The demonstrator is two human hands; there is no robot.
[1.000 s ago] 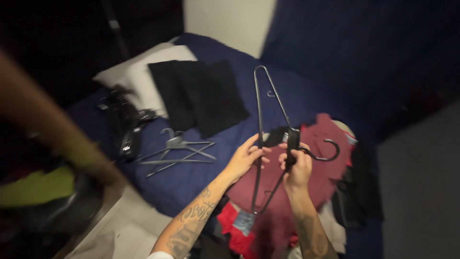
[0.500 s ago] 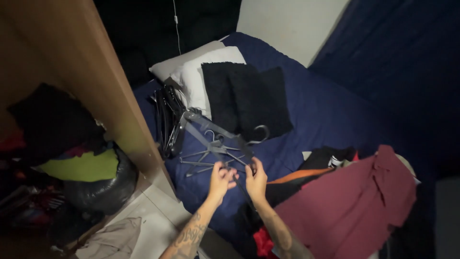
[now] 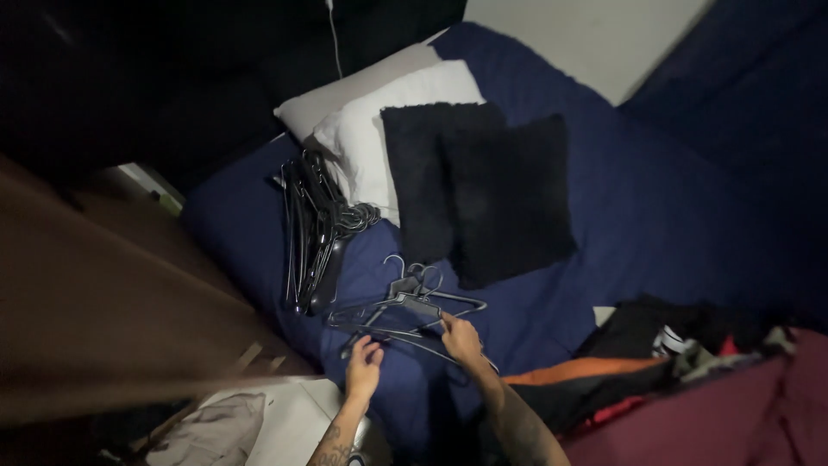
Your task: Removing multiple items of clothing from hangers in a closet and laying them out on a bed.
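Note:
My left hand point(image 3: 364, 364) and my right hand point(image 3: 461, 338) rest on a black plastic hanger point(image 3: 405, 338) that lies on the dark blue bedspread point(image 3: 655, 216), on top of a small heap of grey and black hangers point(image 3: 414, 302). The fingers of both hands curl around the hanger's lower bar. A larger bundle of black hangers point(image 3: 315, 229) lies further left, near the bed's edge.
Two black cushions point(image 3: 483, 190) and white pillows point(image 3: 379, 112) lie at the head of the bed. A pile of clothes, maroon, orange and black point(image 3: 690, 380), fills the lower right. A brown wooden panel point(image 3: 95, 319) stands at the left, with light floor point(image 3: 285, 418) below.
Both hands carried the black hanger from in front of me, over the clothes pile, down onto the heap of hangers on the bed. The view swung left and down.

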